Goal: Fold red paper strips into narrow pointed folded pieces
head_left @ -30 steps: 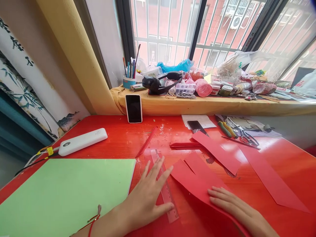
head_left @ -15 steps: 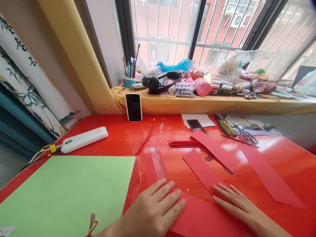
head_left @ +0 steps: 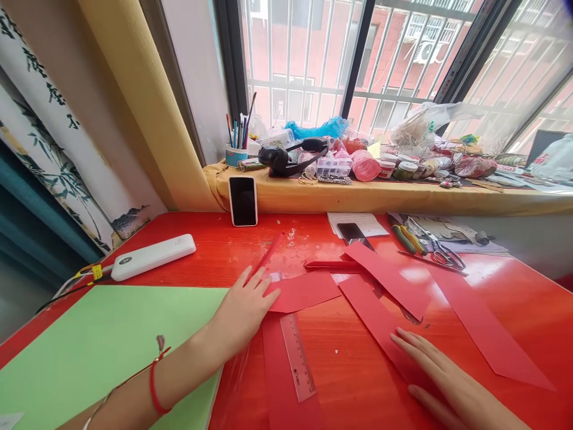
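My left hand (head_left: 247, 303) is stretched out over the table with its fingers spread. A piece of red paper (head_left: 308, 291) reaches out to the right from under its thumb side, and a narrow folded red strip (head_left: 267, 252) lies at its fingertips. Below that, a clear ruler (head_left: 298, 358) rests on another red paper strip (head_left: 276, 373). My right hand (head_left: 432, 367) has its fingers extended, lying on the near end of a slanting red paper strip (head_left: 373, 316). Whether the left thumb grips the paper or only touches it is hard to see.
A large green sheet (head_left: 134, 334) covers the left side. Further red strips (head_left: 487, 328) lie at right, near pliers (head_left: 409, 237) and scissors (head_left: 441, 248). A white power strip (head_left: 153, 257), a propped phone (head_left: 243, 202) and a cluttered windowsill (head_left: 295, 194) stand beyond.
My left hand has moved forward and left, and a red paper piece now lies beside it. The red paper under my hands at the near edge is gone from there, uncovering the ruler.
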Demonstrator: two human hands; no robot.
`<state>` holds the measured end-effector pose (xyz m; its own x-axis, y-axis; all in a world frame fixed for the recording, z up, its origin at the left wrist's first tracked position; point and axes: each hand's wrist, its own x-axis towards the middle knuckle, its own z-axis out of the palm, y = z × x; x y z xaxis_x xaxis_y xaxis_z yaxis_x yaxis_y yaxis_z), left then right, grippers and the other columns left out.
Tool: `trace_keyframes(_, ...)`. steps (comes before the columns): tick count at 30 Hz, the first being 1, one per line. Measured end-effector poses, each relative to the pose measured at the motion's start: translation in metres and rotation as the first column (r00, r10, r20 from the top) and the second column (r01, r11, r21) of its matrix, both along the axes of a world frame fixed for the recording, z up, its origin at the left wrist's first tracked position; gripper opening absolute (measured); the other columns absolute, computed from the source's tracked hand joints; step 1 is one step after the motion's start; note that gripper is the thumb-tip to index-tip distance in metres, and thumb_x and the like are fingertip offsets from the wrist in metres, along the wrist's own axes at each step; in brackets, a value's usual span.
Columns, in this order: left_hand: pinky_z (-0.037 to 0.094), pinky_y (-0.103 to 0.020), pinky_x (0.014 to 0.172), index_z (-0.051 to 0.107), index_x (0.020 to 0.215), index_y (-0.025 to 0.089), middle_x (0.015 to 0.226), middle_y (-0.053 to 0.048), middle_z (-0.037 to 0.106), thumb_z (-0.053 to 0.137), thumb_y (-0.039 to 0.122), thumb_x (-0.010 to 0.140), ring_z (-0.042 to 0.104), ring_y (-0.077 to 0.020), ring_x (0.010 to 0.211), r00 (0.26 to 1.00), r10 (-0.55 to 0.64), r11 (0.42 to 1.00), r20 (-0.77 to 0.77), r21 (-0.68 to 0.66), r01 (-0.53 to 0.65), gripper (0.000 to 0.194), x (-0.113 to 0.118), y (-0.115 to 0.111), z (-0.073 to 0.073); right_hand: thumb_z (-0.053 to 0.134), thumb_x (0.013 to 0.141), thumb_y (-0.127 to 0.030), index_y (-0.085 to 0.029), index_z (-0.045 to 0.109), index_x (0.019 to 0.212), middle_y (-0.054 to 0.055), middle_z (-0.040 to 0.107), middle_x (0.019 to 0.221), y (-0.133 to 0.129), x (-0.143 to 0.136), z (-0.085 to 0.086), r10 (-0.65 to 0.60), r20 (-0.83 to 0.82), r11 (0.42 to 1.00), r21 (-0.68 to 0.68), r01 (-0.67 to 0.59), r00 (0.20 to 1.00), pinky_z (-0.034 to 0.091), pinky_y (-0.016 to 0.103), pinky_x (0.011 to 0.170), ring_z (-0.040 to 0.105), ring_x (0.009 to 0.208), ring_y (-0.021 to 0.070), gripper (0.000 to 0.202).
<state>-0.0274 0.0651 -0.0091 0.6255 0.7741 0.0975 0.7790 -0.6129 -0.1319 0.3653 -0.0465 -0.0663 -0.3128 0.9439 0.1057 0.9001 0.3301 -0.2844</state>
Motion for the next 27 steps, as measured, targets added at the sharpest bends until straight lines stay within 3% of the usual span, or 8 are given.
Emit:
trace_keyframes(4, 0.032, -0.058, 0.114, 0.065, 0.127, 0.021, 0.141, -0.013, 0.058, 0.053, 0.006, 0.082, 0.045, -0.0329, 0.139, 0.999, 0.024, 0.995, -0.041, -0.099, -0.028, 0.049, -0.007, -0.003, 0.009, 0.059, 0.088, -0.024, -0.034, 0.063, 0.135, 0.002, 0.059, 0.142, 0.008, -0.005, 0.021, 0.129, 0.094, 0.991, -0.035, -0.126, 0.987, 0.056, 0.036, 0.097, 0.061, 0.124, 0.028, 0.048)
trace_keyframes(7, 0.032, -0.061, 0.112, 0.067, 0.126, 0.022, 0.141, -0.016, 0.057, 0.07, 0.032, 0.085, 0.041, -0.0394, 0.14, 1.0, 0.017, 0.984, -0.025, -0.179, -0.021, 0.042, -0.007, -0.003, 0.026, 0.063, 0.081, -0.021, -0.034, 0.074, 0.118, 0.001, 0.071, 0.127, 0.025, -0.017, 0.04, 0.199, 0.158, 0.98, -0.014, -0.199, 0.967, 0.064, 0.031, 0.081, 0.073, 0.105, 0.0262, 0.04)
trace_keyframes(10, 0.03, -0.061, 0.113, 0.066, 0.128, 0.021, 0.142, -0.016, 0.056, 0.067, 0.055, 0.087, 0.04, -0.0404, 0.14, 0.999, 0.017, 0.975, 0.029, -0.221, -0.01, 0.053, 0.002, -0.001, 0.034, 0.054, 0.09, -0.027, -0.034, 0.075, 0.107, 0.002, 0.079, 0.1, 0.061, -0.035, 0.053, 0.172, 0.201, 0.978, 0.086, -0.192, 0.964, 0.065, 0.037, 0.07, 0.077, 0.085, 0.0261, 0.027)
trace_keyframes(13, 0.029, -0.059, 0.115, 0.058, 0.137, 0.017, 0.143, -0.018, 0.056, 0.057, 0.047, 0.097, 0.043, -0.0375, 0.14, 0.995, 0.037, 0.973, 0.094, -0.229, -0.014, 0.05, 0.018, 0.002, 0.026, 0.044, 0.095, -0.018, -0.023, 0.065, 0.129, 0.009, 0.074, 0.117, 0.111, -0.057, 0.055, 0.139, 0.216, 0.971, 0.164, -0.176, 0.966, 0.055, 0.049, 0.096, 0.069, 0.109, 0.0292, 0.04)
trace_keyframes(15, 0.031, -0.058, 0.115, 0.053, 0.142, 0.015, 0.145, -0.019, 0.053, 0.056, 0.037, 0.098, 0.044, -0.037, 0.139, 0.99, 0.052, 0.969, 0.128, -0.246, -0.019, 0.049, 0.027, 0.003, 0.016, 0.043, 0.095, -0.011, -0.02, 0.06, 0.133, 0.012, 0.067, 0.129, 0.144, -0.072, 0.049, 0.129, 0.221, 0.965, 0.196, -0.173, 0.967, 0.05, 0.048, 0.102, 0.062, 0.12, 0.0285, 0.043)
trace_keyframes(18, 0.035, -0.058, 0.113, 0.059, 0.136, 0.016, 0.145, -0.02, 0.052, 0.057, 0.034, 0.097, 0.043, -0.0388, 0.139, 0.984, 0.047, 0.952, 0.174, -0.305, 0.008, 0.043, 0.035, 0.001, 0.006, 0.056, 0.097, -0.017, -0.018, 0.061, 0.128, 0.011, 0.067, 0.122, 0.18, -0.088, 0.036, 0.128, 0.231, 0.966, 0.193, -0.174, 0.964, 0.052, 0.046, 0.096, 0.064, 0.111, 0.0253, 0.031)
trace_keyframes(21, 0.033, -0.058, 0.115, 0.065, 0.129, 0.018, 0.144, -0.018, 0.054, 0.06, 0.031, 0.095, 0.045, -0.0379, 0.138, 0.973, 0.032, 0.927, 0.227, -0.37, 0.056, 0.036, 0.035, -0.002, 0.002, 0.061, 0.098, -0.033, -0.019, 0.063, 0.12, 0.008, 0.065, 0.12, 0.199, -0.094, 0.025, 0.129, 0.223, 0.969, 0.179, -0.171, 0.966, 0.055, 0.044, 0.088, 0.066, 0.102, 0.0211, 0.026)
trace_keyframes(27, 0.028, -0.057, 0.118, 0.066, 0.127, 0.017, 0.139, -0.014, 0.059, 0.056, 0.019, 0.094, 0.051, -0.0337, 0.133, 0.913, 0.09, 0.904, 0.398, -0.417, 0.092, 0.035, 0.034, -0.003, -0.003, 0.061, 0.098, -0.033, -0.019, 0.066, 0.112, 0.007, 0.067, 0.116, 0.204, -0.086, 0.024, 0.165, 0.144, 0.97, 0.156, -0.187, 0.976, 0.056, 0.041, 0.086, 0.066, 0.099, 0.0196, 0.02)
